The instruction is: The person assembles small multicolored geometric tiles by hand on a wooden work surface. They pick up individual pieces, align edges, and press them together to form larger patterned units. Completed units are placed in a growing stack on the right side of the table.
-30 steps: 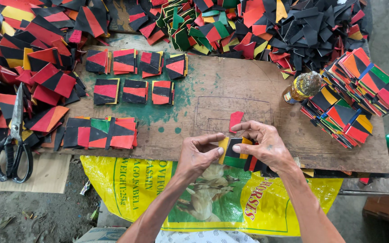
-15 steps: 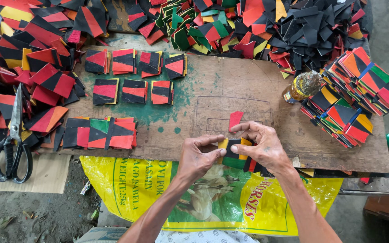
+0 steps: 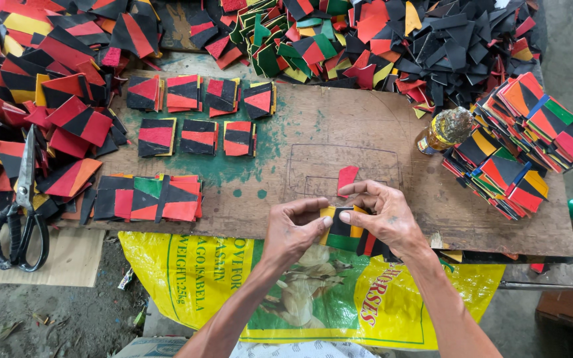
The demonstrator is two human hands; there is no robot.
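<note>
Hands [image 3: 339,225] on patchwork piece [image 3: 341,229]

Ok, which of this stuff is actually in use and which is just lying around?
In use:
- left hand and right hand, both on the patchwork piece
- red scrap at the right fingertips

Lying about:
- scissors
- glue bottle
- sorted stacks
- yellow sack

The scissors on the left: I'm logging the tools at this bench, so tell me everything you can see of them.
The scissors lie flat at the left edge of the wooden board, apart from both hands. The long pale metal blades look closed and point up, away from the person, resting on the heap of red, black and yellow cut pieces. The two looped handles are black. They sit nearer the person, over a sheet of brown cardboard.
</note>
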